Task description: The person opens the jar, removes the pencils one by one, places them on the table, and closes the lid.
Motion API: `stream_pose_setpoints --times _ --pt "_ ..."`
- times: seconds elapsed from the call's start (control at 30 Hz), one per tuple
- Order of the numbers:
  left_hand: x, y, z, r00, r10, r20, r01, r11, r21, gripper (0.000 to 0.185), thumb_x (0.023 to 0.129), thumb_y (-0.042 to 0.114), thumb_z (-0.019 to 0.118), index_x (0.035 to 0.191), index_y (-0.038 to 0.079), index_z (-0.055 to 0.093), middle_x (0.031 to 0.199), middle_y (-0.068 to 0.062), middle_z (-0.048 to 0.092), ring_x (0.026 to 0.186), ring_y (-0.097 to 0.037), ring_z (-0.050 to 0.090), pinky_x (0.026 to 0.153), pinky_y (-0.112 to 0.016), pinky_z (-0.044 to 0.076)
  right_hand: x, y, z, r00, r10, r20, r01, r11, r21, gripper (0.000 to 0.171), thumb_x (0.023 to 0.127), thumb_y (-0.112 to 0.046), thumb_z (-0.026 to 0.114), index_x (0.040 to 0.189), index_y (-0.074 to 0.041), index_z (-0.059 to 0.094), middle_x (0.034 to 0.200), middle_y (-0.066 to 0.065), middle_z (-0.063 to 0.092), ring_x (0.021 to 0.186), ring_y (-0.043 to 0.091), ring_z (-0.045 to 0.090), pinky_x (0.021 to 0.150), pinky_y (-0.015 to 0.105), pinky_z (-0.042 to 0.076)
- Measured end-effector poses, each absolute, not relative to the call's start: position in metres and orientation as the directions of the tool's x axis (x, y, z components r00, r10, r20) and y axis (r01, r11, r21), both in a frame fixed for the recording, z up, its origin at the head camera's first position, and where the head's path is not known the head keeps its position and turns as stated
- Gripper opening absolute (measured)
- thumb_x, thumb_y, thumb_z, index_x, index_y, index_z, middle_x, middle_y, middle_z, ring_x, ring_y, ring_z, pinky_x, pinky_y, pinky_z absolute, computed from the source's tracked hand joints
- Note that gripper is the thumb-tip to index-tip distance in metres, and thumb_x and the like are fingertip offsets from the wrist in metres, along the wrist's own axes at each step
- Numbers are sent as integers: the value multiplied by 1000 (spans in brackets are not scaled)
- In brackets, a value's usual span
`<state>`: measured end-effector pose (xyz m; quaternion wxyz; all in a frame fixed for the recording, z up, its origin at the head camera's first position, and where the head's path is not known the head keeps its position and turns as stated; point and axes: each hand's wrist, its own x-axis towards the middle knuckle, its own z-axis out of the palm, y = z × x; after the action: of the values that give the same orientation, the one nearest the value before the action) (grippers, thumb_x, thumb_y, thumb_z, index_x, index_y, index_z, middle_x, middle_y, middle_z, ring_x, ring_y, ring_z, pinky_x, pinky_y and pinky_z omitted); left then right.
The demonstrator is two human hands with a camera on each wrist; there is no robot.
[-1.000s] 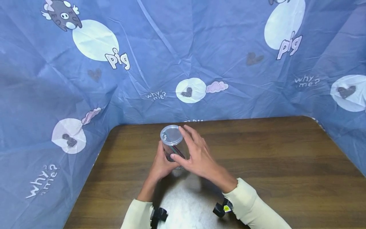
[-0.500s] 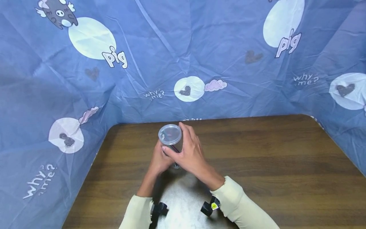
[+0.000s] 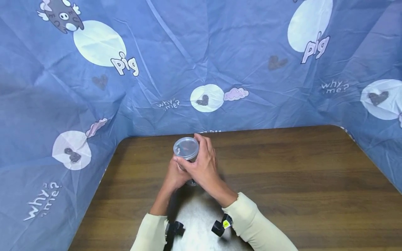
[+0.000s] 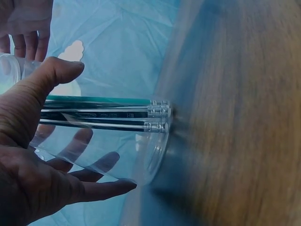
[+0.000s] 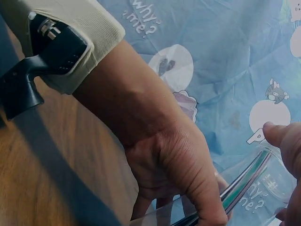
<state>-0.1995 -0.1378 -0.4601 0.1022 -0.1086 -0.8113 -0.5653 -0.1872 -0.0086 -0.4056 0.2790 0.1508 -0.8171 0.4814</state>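
Note:
A clear plastic jar [image 4: 120, 155] with a round clear lid [image 3: 186, 148] stands in the middle of the head view, its base close over the wooden table. Several pencils [image 4: 103, 113], one of them green, lie inside it with their ferrule ends toward the base. My left hand [image 3: 176, 175] grips the jar's body, thumb on one side and fingers spread on the other. Higher up, my right hand [image 3: 203, 167] holds the lid's edge between thumb and fingers. Its thumb [image 5: 280, 136] shows at the right side of the right wrist view.
Brown wooden table [image 3: 282, 174] extends under and around the hands, with a bright pale patch [image 3: 198, 226] in front. Blue printed cloth [image 3: 150, 69] hangs behind it and along the left. Each wrist wears a black camera mount [image 5: 54, 47].
My right hand has moved left and in around the jar's top, its thumb rising to the lid's edge. My left hand keeps hold of the jar, which has hardly moved.

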Motion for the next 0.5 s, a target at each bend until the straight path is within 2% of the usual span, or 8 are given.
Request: stream_pose_setpoints --times 0.23,0.5 --pt "-203 -140 -465 -955 94 282 297 326 898 68 64 -5 81 126 -7 55 115 -22 66 108 -34 61 101 -46 46 -189 -8 -407 -808 6 589 -517 472 -714 87 74 -42 84 139 -2 43 127 13 54 111 29 57 91 45 50" --pt "-204 -142 -465 -947 107 304 323 294 900 72 61 -10 81 127 -9 54 115 -25 65 107 -38 61 99 -51 46 -193 -9 -410 -794 -64 605 -563 452 -692 83 78 -39 81 141 -2 42 132 14 55 115 31 56 97 45 47"
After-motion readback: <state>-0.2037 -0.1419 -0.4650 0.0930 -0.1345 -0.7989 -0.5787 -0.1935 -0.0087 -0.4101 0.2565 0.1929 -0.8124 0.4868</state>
